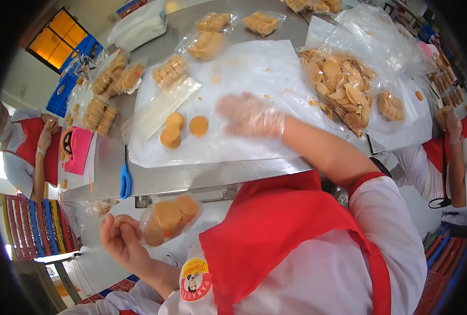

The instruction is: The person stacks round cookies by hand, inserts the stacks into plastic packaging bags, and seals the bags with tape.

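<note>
My left hand (124,242), bare, is below the table's front edge with its fingers curled. They pinch the edge of a clear bag of round cookies (169,218), held in front of the apron. My right hand (252,115) wears a clear plastic glove and is blurred by motion over the white paper (233,142). Its fingers look stretched out, with nothing visible in them. Left of it lie a single round cookie (198,126) and a small group of cookies (171,137). A stack of flat clear bags (165,107) lies behind these.
Broken cookies (341,86) are heaped on plastic at the right. Several filled cookie packs (206,44) stand toward the back and left. Blue-handled scissors (126,181) hang over the front edge. One person (28,142) works at the left, another (454,142) at the right.
</note>
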`<state>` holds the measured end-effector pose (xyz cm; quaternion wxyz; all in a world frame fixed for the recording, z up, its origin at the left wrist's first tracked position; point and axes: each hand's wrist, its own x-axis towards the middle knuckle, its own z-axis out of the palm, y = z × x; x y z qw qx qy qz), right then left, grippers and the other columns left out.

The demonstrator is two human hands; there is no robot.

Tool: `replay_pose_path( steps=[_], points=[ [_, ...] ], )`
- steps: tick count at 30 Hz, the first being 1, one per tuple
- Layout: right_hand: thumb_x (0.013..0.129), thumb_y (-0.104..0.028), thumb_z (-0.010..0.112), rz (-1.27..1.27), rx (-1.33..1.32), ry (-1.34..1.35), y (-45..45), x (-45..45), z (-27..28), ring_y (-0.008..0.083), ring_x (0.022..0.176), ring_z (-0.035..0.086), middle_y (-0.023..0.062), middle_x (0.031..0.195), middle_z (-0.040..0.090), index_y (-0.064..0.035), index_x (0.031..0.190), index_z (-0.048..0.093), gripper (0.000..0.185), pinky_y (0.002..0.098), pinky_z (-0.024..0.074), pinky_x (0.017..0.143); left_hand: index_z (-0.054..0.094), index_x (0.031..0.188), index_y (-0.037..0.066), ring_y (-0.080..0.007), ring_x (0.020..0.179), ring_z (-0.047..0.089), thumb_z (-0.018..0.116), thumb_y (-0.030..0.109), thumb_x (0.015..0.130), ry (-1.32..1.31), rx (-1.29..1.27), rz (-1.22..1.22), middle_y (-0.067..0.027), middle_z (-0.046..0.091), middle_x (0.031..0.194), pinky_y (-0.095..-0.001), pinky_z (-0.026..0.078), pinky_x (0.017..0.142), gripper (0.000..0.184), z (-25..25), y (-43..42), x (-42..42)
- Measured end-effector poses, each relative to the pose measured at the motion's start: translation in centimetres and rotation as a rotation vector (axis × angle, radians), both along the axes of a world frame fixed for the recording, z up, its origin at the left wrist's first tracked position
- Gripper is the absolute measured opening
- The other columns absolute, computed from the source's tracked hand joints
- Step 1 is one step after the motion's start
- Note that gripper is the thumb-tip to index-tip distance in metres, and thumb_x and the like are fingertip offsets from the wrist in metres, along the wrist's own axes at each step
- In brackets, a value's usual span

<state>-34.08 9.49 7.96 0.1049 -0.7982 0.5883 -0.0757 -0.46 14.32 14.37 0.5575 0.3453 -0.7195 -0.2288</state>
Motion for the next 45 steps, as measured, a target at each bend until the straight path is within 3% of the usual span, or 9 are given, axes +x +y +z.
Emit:
replay_pose_path(
  steps=[5,13,21,26,29,32,35,41,45],
  points=[
    [0.084,-0.037,0.044,-0.341,-0.062,0.13,-1.0,-7.0,0.4,0.0283,0.126,0.027,0.0181,0.135,0.03,-0.0001,0.127,0.035,0.057,0.0354,0.0194,0.105,0.04,0.12,0.008,-0.0035,0.055,0.035,0.045,0.004,0.088,-0.001,0.019,-0.026,-0.0041,0.051,0.075,-0.0154,0.026,0.047,0.033,-0.7,0.8,0.5],
    [0.086,-0.039,0.044,0.17,-0.136,-0.048,4.4,0.1,-2.2,0.0268,0.128,0.024,0.0161,0.135,0.03,-0.0026,0.128,0.035,0.057,0.0379,0.0163,0.106,0.041,0.12,0.008,-0.0042,0.056,0.036,0.045,0.002,0.087,0.003,0.02,-0.143,-0.0056,0.051,0.074,-0.0164,0.027,0.046,0.033,-0.7,-0.3,-2.0],
    [0.085,-0.031,0.048,-0.243,-0.306,-0.349,9.6,-7.8,0.9,0.0277,0.119,0.038,0.0157,0.125,0.044,-0.004,0.119,0.047,0.043,0.0343,0.0281,0.099,0.046,0.113,0.001,-0.0072,0.066,0.045,0.048,0.0,0.083,-0.083,0.267,-0.637,-0.0042,0.052,0.079,-0.0203,0.035,0.057,0.03,1.8,-4.3,-11.6],
    [0.082,-0.018,0.052,-0.449,-0.473,-0.579,11.3,-6.7,-0.1,0.0279,0.102,0.052,0.0155,0.108,0.056,-0.0014,0.107,0.055,0.03,0.0349,0.0372,0.09,0.051,0.113,0.017,-0.0105,0.071,0.051,0.046,0.01,0.082,-0.522,0.324,-0.888,-0.0034,0.055,0.076,-0.0257,0.043,0.066,0.032,2.2,-8.4,-22.7],
    [0.082,-0.014,0.052,-0.41,-0.367,-0.456,10.7,-6.3,0.3,0.0266,0.097,0.055,0.0154,0.1,0.059,0.001,0.101,0.057,0.025,0.0328,0.0396,0.086,0.053,0.108,0.014,-0.0275,0.087,0.057,0.047,0.014,0.081,-0.588,0.212,-0.764,-0.0124,0.06,0.088,-0.0356,0.043,0.077,0.028,1.2,-10.7,-26.3],
    [0.081,-0.012,0.051,-0.412,-0.347,-0.476,10.4,-6.0,0.5,0.0252,0.09,0.058,0.0156,0.093,0.061,0.0019,0.096,0.059,0.022,0.0315,0.0421,0.081,0.054,0.107,0.013,-0.0284,0.096,0.053,0.049,0.015,0.08,-0.519,-0.397,-0.361,-0.0128,0.058,0.1,-0.0364,0.041,0.083,0.027,-0.7,-12.7,-26.0],
    [0.08,-0.01,0.052,-0.461,-0.304,-0.497,10.8,-6.1,0.5,0.0245,0.085,0.06,0.0167,0.088,0.062,0.0017,0.093,0.06,0.019,0.0308,0.0441,0.077,0.055,0.108,0.011,-0.0264,0.104,0.049,0.053,0.019,0.081,-0.349,-0.216,-0.377,-0.0111,0.054,0.111,-0.036,0.036,0.091,0.029,1.5,-12.0,-19.0],
    [0.08,-0.01,0.052,-0.411,-0.313,-0.511,10.1,-6.3,0.6,0.0223,0.075,0.06,0.015,0.081,0.062,0.0026,0.09,0.06,0.018,0.0295,0.0445,0.071,0.055,0.108,0.002,-0.0244,0.101,0.054,0.057,0.011,0.078,-0.597,0.039,0.394,-0.0136,0.058,0.105,-0.0319,0.04,0.086,0.031,-3.2,-13.5,0.9],
    [0.079,-0.009,0.053,-0.434,-0.216,-0.663,10.3,-6.6,1.1,0.0226,0.073,0.06,0.014,0.079,0.062,0.0019,0.09,0.06,0.017,0.0299,0.0448,0.069,0.055,0.107,0.001,-0.0255,0.099,0.054,0.057,0.01,0.078,-0.582,0.2,0.483,-0.0146,0.057,0.105,-0.0325,0.04,0.086,0.03,-4.3,-9.9,3.9]
  ],
)
